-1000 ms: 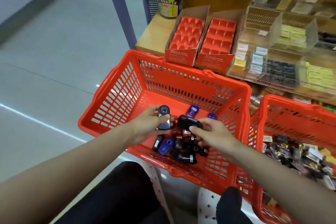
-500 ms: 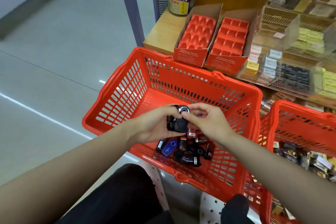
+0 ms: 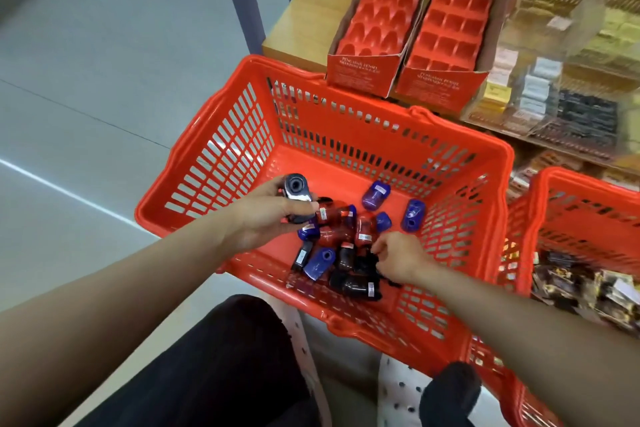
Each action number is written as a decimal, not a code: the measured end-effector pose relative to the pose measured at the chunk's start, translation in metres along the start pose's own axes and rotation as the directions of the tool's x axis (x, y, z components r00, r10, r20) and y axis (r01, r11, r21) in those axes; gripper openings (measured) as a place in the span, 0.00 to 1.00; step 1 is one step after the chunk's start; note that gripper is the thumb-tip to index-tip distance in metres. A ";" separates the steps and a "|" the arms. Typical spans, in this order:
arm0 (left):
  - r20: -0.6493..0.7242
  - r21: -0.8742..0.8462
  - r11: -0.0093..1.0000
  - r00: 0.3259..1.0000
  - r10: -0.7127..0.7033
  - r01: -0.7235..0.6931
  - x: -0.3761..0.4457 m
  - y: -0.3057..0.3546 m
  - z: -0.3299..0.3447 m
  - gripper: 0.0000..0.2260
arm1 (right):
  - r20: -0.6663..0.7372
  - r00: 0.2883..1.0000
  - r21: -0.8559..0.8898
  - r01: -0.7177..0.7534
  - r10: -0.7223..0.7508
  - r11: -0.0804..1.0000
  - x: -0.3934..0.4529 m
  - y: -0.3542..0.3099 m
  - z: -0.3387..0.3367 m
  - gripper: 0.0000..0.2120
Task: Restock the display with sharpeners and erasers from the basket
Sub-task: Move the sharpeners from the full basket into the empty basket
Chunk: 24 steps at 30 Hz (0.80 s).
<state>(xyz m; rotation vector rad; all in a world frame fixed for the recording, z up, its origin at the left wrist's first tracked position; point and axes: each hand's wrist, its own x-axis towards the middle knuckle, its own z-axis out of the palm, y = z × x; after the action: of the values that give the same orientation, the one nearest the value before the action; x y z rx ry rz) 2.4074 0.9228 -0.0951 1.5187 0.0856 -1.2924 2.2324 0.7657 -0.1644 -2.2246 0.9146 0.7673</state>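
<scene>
Head view: my left hand (image 3: 266, 218) holds black sharpeners (image 3: 296, 196) over the basket (image 3: 221, 146). My right hand (image 3: 398, 255) dips into the pile (image 3: 341, 239), its fingers curled on a dark one, I think. I should grab one only, then fill the red trays (image 3: 414, 28).

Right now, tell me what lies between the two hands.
In the head view, red sharpeners heaped in the basket lie between the left hand and right hand.

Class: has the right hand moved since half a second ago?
Yes. The right hand has left the left hand and dropped toward the basket's near wall.
</scene>
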 end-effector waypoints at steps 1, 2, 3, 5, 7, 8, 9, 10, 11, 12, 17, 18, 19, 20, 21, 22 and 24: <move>-0.016 0.023 1.000 1.000 -0.010 0.010 0.003 -0.001 -0.003 0.24 | 0.003 1.000 -0.035 -0.009 0.009 0.999 0.002 0.000 0.008 0.14; -0.029 0.046 0.999 0.999 -0.020 0.021 0.005 -0.001 -0.004 0.25 | 0.014 1.000 -0.077 -0.017 0.018 0.997 0.005 0.000 0.016 0.15; -0.040 0.064 0.997 0.999 -0.028 0.031 0.008 -0.002 -0.004 0.26 | 0.035 0.999 -0.130 -0.019 0.024 0.991 0.008 -0.001 0.023 0.16; -0.056 0.069 0.997 0.998 -0.043 0.047 0.013 -0.003 -0.003 0.28 | 0.066 0.998 -0.268 0.021 -0.004 0.963 0.014 -0.002 0.032 0.17; -0.046 0.061 0.996 0.997 -0.056 0.059 0.016 -0.004 0.001 0.28 | 0.048 0.996 -0.407 0.092 -0.080 0.909 0.020 -0.004 0.036 0.16; -0.034 0.060 0.996 0.998 -0.061 0.063 0.017 -0.006 0.004 0.27 | 0.037 0.993 -0.469 0.119 -0.116 0.875 0.023 -0.005 0.036 0.16; -0.022 0.065 0.996 0.998 -0.067 0.068 0.019 -0.007 0.006 0.28 | 0.031 0.990 -0.527 0.134 -0.139 0.839 0.024 -0.006 0.038 0.17; -0.015 0.077 0.994 0.997 -0.071 0.072 0.020 -0.008 0.008 0.29 | 0.029 0.989 -0.583 0.136 -0.146 0.801 0.025 -0.005 0.040 0.18; -0.013 0.090 0.993 0.997 -0.072 0.073 0.021 -0.009 0.009 0.30 | 0.026 0.990 -0.637 0.124 -0.140 0.761 0.025 -0.005 0.042 0.19; -0.012 0.098 0.992 0.997 -0.072 0.073 0.022 -0.010 0.010 0.31 | 0.025 0.991 -0.682 0.114 -0.132 0.723 0.025 -0.004 0.044 0.20; 0.022 0.074 0.996 0.998 -0.059 0.058 0.019 -0.011 0.008 0.30 | -0.006 0.991 -0.696 0.091 -0.132 0.712 0.024 -0.006 0.046 0.21; 0.032 0.074 0.996 0.998 -0.057 0.055 0.018 -0.010 0.007 0.29 | -0.020 0.993 -0.640 0.080 -0.120 0.764 0.023 -0.007 0.042 0.21; 0.045 0.062 0.996 0.997 -0.060 0.057 0.016 -0.008 0.007 0.30 | -0.026 0.995 -0.552 0.064 -0.093 0.831 0.021 -0.009 0.036 0.22; 0.059 0.034 0.998 0.996 -0.061 0.059 0.013 -0.005 0.007 0.30 | -0.028 0.997 -0.434 0.052 -0.071 0.900 0.018 -0.010 0.028 0.22; 0.071 0.003 0.998 0.996 -0.057 0.056 0.009 0.000 0.008 0.30 | -0.019 0.998 -0.297 0.046 -0.054 0.954 0.014 -0.012 0.017 0.22; 0.080 -0.020 0.999 0.996 -0.043 0.045 0.003 0.006 0.010 0.29 | -0.009 0.999 -0.133 0.035 -0.036 0.990 0.008 -0.012 0.004 0.21; 0.102 -0.043 0.999 0.995 0.005 -0.001 -0.008 0.016 0.015 0.26 | 0.017 0.999 0.200 0.024 -0.028 0.979 -0.009 -0.016 -0.022 0.18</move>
<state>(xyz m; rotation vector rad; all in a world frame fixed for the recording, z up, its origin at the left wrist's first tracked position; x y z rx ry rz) 2.4050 0.9098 -0.0759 1.4135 0.0455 -1.3550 2.2450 0.7630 -0.1385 -2.0458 0.9093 0.6539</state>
